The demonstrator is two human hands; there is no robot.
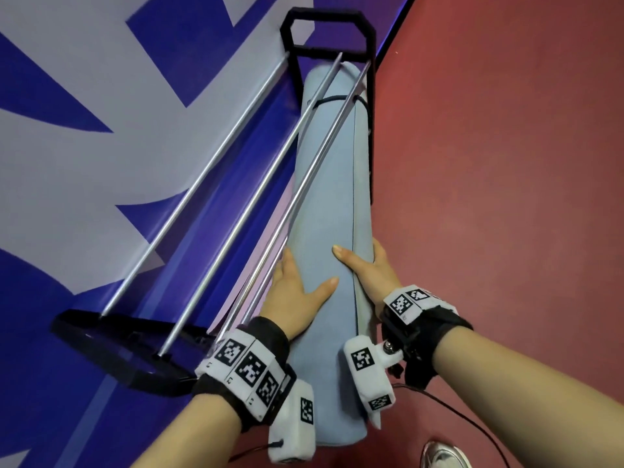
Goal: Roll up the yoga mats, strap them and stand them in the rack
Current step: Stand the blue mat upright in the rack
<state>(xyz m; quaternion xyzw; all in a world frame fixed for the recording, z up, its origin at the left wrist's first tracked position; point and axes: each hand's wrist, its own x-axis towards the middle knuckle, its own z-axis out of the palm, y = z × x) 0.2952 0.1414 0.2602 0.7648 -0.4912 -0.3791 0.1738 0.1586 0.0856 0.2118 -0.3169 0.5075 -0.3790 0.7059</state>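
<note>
- The rolled pale-blue mat [324,184] is in the rack [234,231], at its right-hand side next to the red floor [506,163].
- The mat's far end sits inside the rack's black end frame [369,38], and two silver bars cross over that end.
- A thin black strap [332,97] circles the mat near the far end.
- The left grip [293,292] lies flat on the mat's left flank, released. Its fingers are straight, squeezed between the roll and the nearest bar, and the thumb is spread across the front.
- The right grip [368,275] is grasping the mat from the right. The thumb presses on the front and the fingers curl round the far side, just over the loose outer edge of the roll.
- Both wrists carry black bands with checkered marker blocks [246,366].
- A blue and white patterned surface [101,96] fills the left behind the rack.
</note>
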